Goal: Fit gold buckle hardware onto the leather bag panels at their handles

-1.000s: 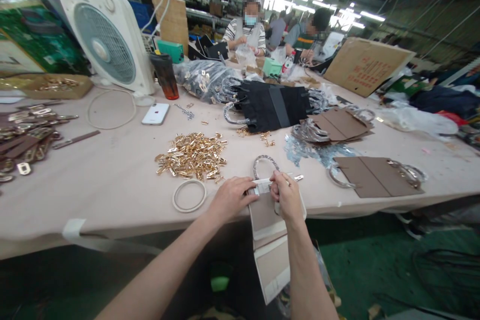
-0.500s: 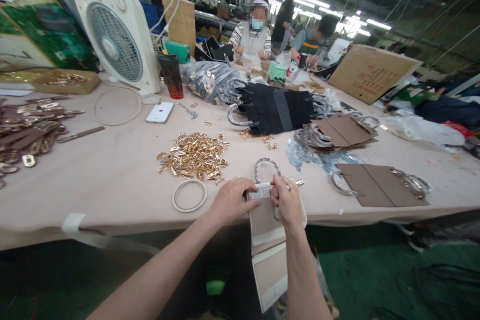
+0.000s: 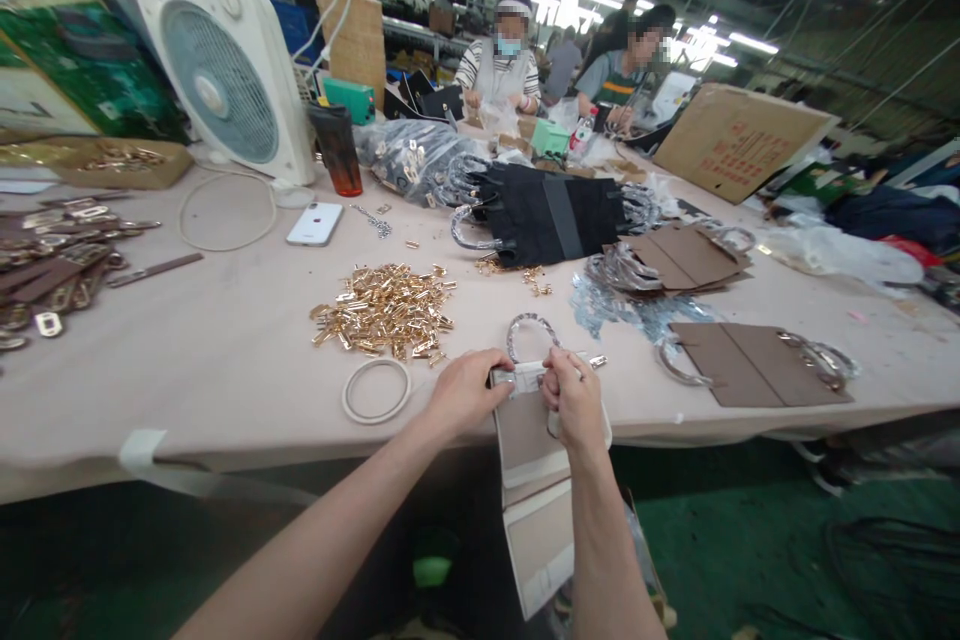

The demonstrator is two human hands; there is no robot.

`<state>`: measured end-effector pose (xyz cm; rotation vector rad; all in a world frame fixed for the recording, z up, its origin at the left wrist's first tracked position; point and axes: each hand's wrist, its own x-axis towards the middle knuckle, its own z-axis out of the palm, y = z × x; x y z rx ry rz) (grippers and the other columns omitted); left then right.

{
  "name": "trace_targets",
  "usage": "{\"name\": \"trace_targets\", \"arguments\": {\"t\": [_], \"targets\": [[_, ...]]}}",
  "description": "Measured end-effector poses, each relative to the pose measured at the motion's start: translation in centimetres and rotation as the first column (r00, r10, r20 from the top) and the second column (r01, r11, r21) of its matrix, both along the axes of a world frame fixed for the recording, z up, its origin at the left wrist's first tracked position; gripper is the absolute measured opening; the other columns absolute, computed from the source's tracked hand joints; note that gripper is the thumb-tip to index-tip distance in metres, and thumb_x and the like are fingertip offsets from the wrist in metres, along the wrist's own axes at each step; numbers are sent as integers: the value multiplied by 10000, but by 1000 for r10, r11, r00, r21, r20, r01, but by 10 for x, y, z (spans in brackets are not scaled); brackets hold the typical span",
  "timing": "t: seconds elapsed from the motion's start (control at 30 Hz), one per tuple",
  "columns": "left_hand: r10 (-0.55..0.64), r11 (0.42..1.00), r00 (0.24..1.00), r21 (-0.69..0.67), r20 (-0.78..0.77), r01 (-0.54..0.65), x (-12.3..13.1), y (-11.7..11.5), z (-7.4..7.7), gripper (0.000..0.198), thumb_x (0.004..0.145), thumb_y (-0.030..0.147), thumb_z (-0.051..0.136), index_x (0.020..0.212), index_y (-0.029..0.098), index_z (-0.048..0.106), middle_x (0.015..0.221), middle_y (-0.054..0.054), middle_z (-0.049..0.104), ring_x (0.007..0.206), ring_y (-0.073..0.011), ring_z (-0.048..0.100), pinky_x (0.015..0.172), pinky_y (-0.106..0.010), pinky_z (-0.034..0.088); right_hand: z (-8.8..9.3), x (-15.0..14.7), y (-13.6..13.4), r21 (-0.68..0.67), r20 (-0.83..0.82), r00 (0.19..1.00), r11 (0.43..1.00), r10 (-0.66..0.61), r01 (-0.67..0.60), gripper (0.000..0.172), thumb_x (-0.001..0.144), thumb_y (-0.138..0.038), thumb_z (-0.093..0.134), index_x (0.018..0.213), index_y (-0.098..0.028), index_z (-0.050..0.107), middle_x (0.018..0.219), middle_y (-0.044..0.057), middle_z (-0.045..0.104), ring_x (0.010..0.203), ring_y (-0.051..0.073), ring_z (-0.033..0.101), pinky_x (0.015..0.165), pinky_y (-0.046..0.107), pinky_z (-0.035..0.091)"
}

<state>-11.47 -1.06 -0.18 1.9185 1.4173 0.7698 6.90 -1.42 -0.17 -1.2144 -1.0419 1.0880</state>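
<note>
A beige bag panel [image 3: 534,480] hangs over the table's near edge. My left hand [image 3: 465,392] pinches its top edge from the left, fingers closed on it. My right hand [image 3: 574,400] grips the same top edge from the right, by a small metal fitting [image 3: 517,377]. A wrapped ring handle [image 3: 531,332] lies just beyond my hands. A loose cream ring [image 3: 377,390] rests left of my left hand, and a heap of gold metal clips [image 3: 384,310] lies behind it.
Brown panels with ring handles [image 3: 750,365] lie at the right, a black stack [image 3: 551,213] farther back. A white fan [image 3: 217,60], dark tumbler [image 3: 336,150] and phone [image 3: 315,223] stand at the back left, metal parts [image 3: 52,260] at far left. Two people work across the table [image 3: 187,340].
My hands stay on the panel's top edge; my left thumb has shifted slightly along it. The view has drifted a little.
</note>
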Motion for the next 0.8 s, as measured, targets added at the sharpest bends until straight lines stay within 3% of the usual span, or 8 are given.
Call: {"name": "trace_targets", "arguments": {"t": [0.1, 0.17, 0.3, 0.47, 0.6, 0.8], "targets": [[9, 1000, 999, -30, -32, -10, 0, 3, 4, 259, 841, 259, 712, 1098, 279, 730, 1056, 7, 790, 946, -212, 714, 806, -295, 508, 9, -4, -11, 117, -194, 978, 988, -78, 102, 339, 932, -467, 662, 740, -207, 561, 502, -105, 352, 387, 62, 307, 384, 186, 220], [-2, 999, 998, -51, -56, -1, -1, 5, 7, 259, 837, 263, 708, 1094, 278, 731, 1002, 12, 792, 885, -202, 717, 752, -280, 502, 13, -13, -18, 258, -307, 947, 951, -90, 174, 343, 970, -431, 591, 711, -214, 530, 519, -95, 357, 388, 66, 316, 392, 189, 241], [-7, 997, 997, -81, -75, 1, -4, 8, 10, 259, 827, 276, 719, 1086, 274, 736, 890, 22, 781, 820, -190, 715, 686, -255, 485, 9, -36, -23, 453, -367, 929, 864, -44, 220, 335, 990, -357, 535, 686, -217, 520, 523, -84, 345, 393, 73, 305, 408, 197, 266], [2, 996, 997, -86, -81, -9, -5, 9, 8, 278, 825, 297, 723, 1102, 278, 746, 895, 14, 786, 818, -197, 719, 675, -261, 483, -4, -55, -18, 488, -343, 935, 833, -90, 260, 344, 1016, -325, 477, 687, -222, 489, 519, -91, 307, 386, 76, 277, 411, 191, 248], [8, 995, 997, -96, -80, -15, -4, 9, 9, 285, 818, 313, 723, 1101, 286, 751, 935, 13, 797, 831, -207, 726, 709, -276, 505, -7, -57, -18, 501, -363, 926, 816, -103, 287, 325, 1004, -312, 480, 692, -221, 499, 520, -87, 328, 382, 73, 271, 413, 200, 251], [7, 993, 998, -116, -66, -15, -3, 11, 12, 287, 804, 290, 714, 1088, 278, 753, 993, 5, 811, 889, -225, 742, 775, -297, 535, -10, -59, -20, 505, -268, 952, 819, -150, 271, 318, 986, -322, 536, 685, -222, 517, 514, -84, 327, 394, 89, 326, 422, 217, 283]]}}
